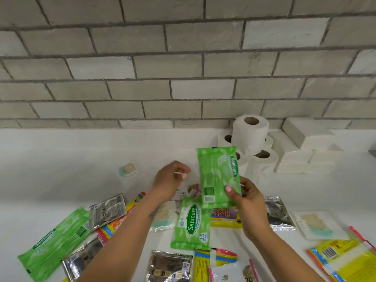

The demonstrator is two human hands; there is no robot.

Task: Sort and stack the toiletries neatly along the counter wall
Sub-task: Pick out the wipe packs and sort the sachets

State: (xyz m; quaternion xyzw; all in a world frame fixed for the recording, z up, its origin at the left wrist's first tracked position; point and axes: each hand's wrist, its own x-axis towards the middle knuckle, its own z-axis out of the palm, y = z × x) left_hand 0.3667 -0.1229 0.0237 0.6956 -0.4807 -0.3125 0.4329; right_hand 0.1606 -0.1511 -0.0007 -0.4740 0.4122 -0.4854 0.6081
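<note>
A: From the head view, where was the task's thing?

B: The green plastic Sanicare wipes pack (218, 177) was lifted off the white counter (71, 159), right of centre, in front of the white toilet paper rolls (250, 137). The right hand (249, 202) pinched its near right edge, thumb on the front face, fingers behind, so its grip was holding the pack.

A: And the other hand?

B: The left hand (171, 180) hovered just left of the pack, apart from it. Its fingers were curled around what looked like a thin pale stick; I couldn't tell what it was.

A: Which way did the pack point?

B: Its long axis ran near to far, roughly upright, barcode end nearest. I'd judge it was raised like that to carry it toward the grey brick wall (183, 68).

A: Why there?

B: The rolls and the folded white tissue stacks (301, 147) already sat along the wall at far right, while a second green Sanicare pack (191, 222) lay flat among loose sachets nearer.
</note>
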